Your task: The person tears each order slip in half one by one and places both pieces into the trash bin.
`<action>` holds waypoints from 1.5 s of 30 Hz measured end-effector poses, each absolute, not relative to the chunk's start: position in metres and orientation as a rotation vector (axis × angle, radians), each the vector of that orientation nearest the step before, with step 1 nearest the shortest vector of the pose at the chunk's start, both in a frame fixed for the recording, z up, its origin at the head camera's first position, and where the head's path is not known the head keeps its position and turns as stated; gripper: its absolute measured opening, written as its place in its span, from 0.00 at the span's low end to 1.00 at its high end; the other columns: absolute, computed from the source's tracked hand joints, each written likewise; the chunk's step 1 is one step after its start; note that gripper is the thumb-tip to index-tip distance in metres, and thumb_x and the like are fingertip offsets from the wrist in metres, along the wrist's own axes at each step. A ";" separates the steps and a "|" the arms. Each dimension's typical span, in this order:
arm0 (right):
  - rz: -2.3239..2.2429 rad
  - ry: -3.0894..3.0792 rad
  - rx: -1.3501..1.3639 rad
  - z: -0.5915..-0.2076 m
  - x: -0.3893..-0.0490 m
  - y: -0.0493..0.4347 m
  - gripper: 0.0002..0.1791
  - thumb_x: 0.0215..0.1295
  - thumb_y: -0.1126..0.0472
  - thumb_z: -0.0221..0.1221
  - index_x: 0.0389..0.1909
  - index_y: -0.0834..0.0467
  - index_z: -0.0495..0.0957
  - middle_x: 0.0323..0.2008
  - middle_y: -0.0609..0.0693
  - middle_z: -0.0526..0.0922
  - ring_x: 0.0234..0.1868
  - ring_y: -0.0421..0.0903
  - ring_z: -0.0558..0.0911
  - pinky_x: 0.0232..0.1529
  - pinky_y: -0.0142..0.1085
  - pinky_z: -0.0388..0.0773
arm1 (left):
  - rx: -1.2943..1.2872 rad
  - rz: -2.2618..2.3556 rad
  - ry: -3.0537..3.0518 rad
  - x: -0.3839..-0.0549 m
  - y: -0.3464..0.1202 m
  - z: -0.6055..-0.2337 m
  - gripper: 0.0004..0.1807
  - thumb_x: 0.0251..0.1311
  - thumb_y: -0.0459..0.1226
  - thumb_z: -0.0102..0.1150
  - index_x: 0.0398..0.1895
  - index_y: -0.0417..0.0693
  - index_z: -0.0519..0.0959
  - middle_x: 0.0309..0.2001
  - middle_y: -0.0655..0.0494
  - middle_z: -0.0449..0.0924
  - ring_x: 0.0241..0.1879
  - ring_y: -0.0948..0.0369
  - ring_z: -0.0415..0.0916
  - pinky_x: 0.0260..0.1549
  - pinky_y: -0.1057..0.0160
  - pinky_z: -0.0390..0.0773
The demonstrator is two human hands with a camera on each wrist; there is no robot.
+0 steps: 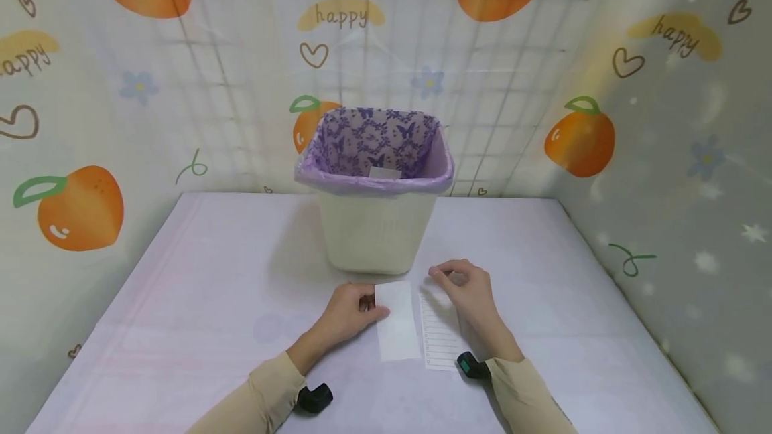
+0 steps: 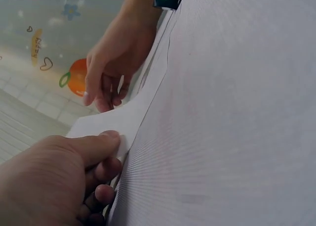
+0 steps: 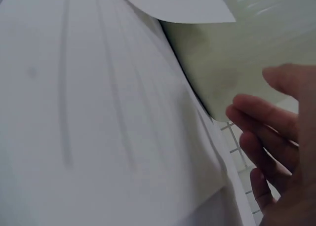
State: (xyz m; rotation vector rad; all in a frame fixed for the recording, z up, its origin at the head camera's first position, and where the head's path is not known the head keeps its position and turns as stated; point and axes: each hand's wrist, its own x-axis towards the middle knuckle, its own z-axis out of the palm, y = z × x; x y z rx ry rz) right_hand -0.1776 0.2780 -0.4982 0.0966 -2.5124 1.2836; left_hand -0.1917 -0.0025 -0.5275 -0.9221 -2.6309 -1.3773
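Note:
My left hand pinches a blank white slip of paper by its left edge, thumb on top. In the left wrist view the slip bends upward under that thumb. Just to its right on the table lies a second slip with printed lines. Over the far end of this lined slip hovers my right hand, its fingers loosely bent. The right wrist view shows the thumb and fingers apart with nothing between them; the lined slip spreads out beside them.
A cream waste bin stands upright just beyond both hands, with a purple butterfly-patterned liner folded over its rim. Inside it a white piece of paper shows. The pale tablecloth meets printed curtains at the back and sides.

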 end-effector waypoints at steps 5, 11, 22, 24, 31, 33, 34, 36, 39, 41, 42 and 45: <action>1.268 -2.642 0.202 -0.491 -0.175 0.273 0.07 0.67 0.49 0.71 0.40 0.47 0.90 0.40 0.42 0.90 0.44 0.45 0.80 0.50 0.40 0.72 | -0.816 -1.626 -2.530 -0.195 -0.004 -0.531 0.10 0.60 0.39 0.77 0.27 0.48 0.84 0.22 0.63 0.77 0.23 0.71 0.69 0.24 0.71 0.71; 1.357 -2.679 0.324 -0.486 -0.170 0.261 0.07 0.67 0.49 0.72 0.41 0.45 0.90 0.41 0.40 0.90 0.44 0.42 0.82 0.51 0.42 0.75 | -0.677 -1.839 -2.432 -0.195 -0.006 -0.525 0.08 0.61 0.39 0.76 0.38 0.44 0.89 0.32 0.54 0.88 0.30 0.65 0.80 0.33 0.67 0.80; 1.355 -2.454 0.501 -0.489 -0.168 0.235 0.02 0.67 0.64 0.71 0.37 0.53 0.90 0.34 0.44 0.91 0.37 0.37 0.83 0.45 0.40 0.82 | -0.733 -2.001 -2.381 -0.197 -0.012 -0.526 0.09 0.57 0.36 0.78 0.39 0.43 0.89 0.31 0.51 0.89 0.27 0.67 0.81 0.30 0.69 0.81; 1.382 -2.428 0.499 -0.490 -0.167 0.232 0.02 0.68 0.63 0.70 0.37 0.52 0.90 0.34 0.44 0.91 0.37 0.36 0.83 0.45 0.36 0.81 | -0.751 -1.967 -2.405 -0.197 -0.012 -0.528 0.08 0.56 0.36 0.78 0.37 0.43 0.90 0.32 0.53 0.90 0.28 0.68 0.80 0.29 0.69 0.80; 1.436 -2.445 0.499 -0.491 -0.164 0.229 0.04 0.68 0.61 0.71 0.36 0.47 0.90 0.35 0.42 0.91 0.38 0.36 0.85 0.43 0.28 0.81 | -0.766 -1.918 -2.464 -0.196 -0.006 -0.530 0.11 0.58 0.44 0.78 0.38 0.48 0.90 0.35 0.58 0.90 0.33 0.68 0.81 0.35 0.67 0.81; 1.412 -2.474 0.537 -0.490 -0.162 0.228 0.04 0.67 0.60 0.72 0.35 0.46 0.90 0.34 0.40 0.91 0.37 0.36 0.84 0.41 0.30 0.81 | -0.760 -1.896 -2.470 -0.196 -0.004 -0.531 0.11 0.59 0.47 0.77 0.37 0.52 0.89 0.35 0.62 0.90 0.35 0.68 0.81 0.40 0.66 0.81; 1.398 -2.488 0.565 -0.490 -0.161 0.227 0.04 0.68 0.60 0.72 0.35 0.45 0.89 0.34 0.40 0.91 0.36 0.36 0.84 0.39 0.31 0.82 | -0.757 -1.886 -2.470 -0.196 -0.004 -0.531 0.10 0.59 0.47 0.77 0.37 0.55 0.89 0.35 0.64 0.89 0.37 0.68 0.81 0.43 0.65 0.80; 1.391 -2.509 0.612 -0.489 -0.160 0.225 0.04 0.68 0.59 0.71 0.35 0.45 0.89 0.34 0.39 0.90 0.35 0.36 0.83 0.37 0.33 0.82 | -0.775 -1.881 -2.450 -0.195 -0.004 -0.531 0.07 0.60 0.47 0.77 0.37 0.58 0.89 0.36 0.66 0.89 0.41 0.67 0.82 0.51 0.64 0.79; 1.404 -2.519 0.654 -0.489 -0.159 0.220 0.03 0.69 0.58 0.71 0.36 0.45 0.90 0.33 0.39 0.90 0.34 0.36 0.83 0.36 0.33 0.81 | -0.814 -1.897 -2.400 -0.195 -0.005 -0.528 0.06 0.60 0.44 0.77 0.38 0.59 0.89 0.37 0.66 0.89 0.45 0.65 0.84 0.59 0.60 0.76; 1.416 -2.516 0.661 -0.490 -0.159 0.217 0.03 0.69 0.58 0.71 0.36 0.45 0.90 0.33 0.40 0.91 0.34 0.36 0.83 0.36 0.33 0.81 | -0.839 -1.915 -2.372 -0.195 -0.007 -0.527 0.05 0.60 0.43 0.77 0.38 0.59 0.89 0.37 0.65 0.90 0.46 0.64 0.84 0.61 0.58 0.75; 1.426 -2.516 0.658 -0.491 -0.159 0.216 0.03 0.69 0.58 0.70 0.36 0.45 0.90 0.33 0.41 0.91 0.35 0.37 0.83 0.36 0.33 0.80 | -0.844 -1.921 -2.361 -0.195 -0.007 -0.526 0.05 0.60 0.42 0.77 0.38 0.59 0.88 0.37 0.65 0.90 0.46 0.64 0.84 0.61 0.58 0.75; 1.433 -2.516 0.637 -0.494 -0.159 0.214 0.03 0.69 0.58 0.70 0.36 0.45 0.90 0.33 0.41 0.91 0.35 0.37 0.83 0.34 0.32 0.79 | -0.847 -1.928 -2.355 -0.196 -0.010 -0.524 0.05 0.61 0.42 0.77 0.37 0.59 0.88 0.37 0.65 0.89 0.48 0.64 0.84 0.61 0.57 0.75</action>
